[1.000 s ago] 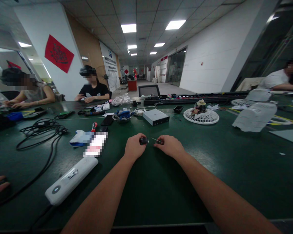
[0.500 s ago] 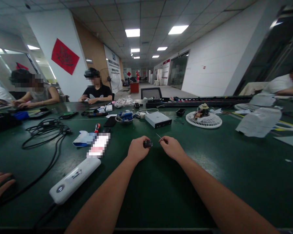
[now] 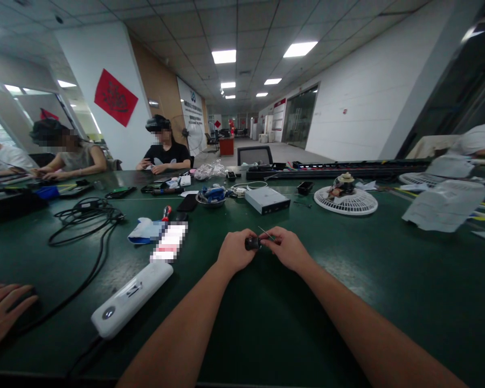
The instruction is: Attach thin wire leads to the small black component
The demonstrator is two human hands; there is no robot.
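Observation:
Over the middle of the green table, my left hand (image 3: 235,252) is closed around a small dark cylinder (image 3: 251,243), its right end facing my other hand. My right hand (image 3: 288,249) pinches a thin metal rod (image 3: 265,232), which sticks out to the upper left above the cylinder. The right fingertips are at the cylinder's end and seem to touch it. What kind of part the cylinder is, I cannot make out. Just beyond my hands lies a grey optical disc drive (image 3: 267,200).
To the left are a white power strip (image 3: 133,299), a lit phone (image 3: 170,242), a blue-white cloth (image 3: 143,231) and coiled black cable (image 3: 84,215). Another person's hand (image 3: 4,312) rests at the left edge. Further back stand a metal bowl (image 3: 210,202) and a white fan grille (image 3: 345,203).
My two hands have come together: the right fingertips are now at the cylinder's end, where there was a gap before. The view has turned slightly left.

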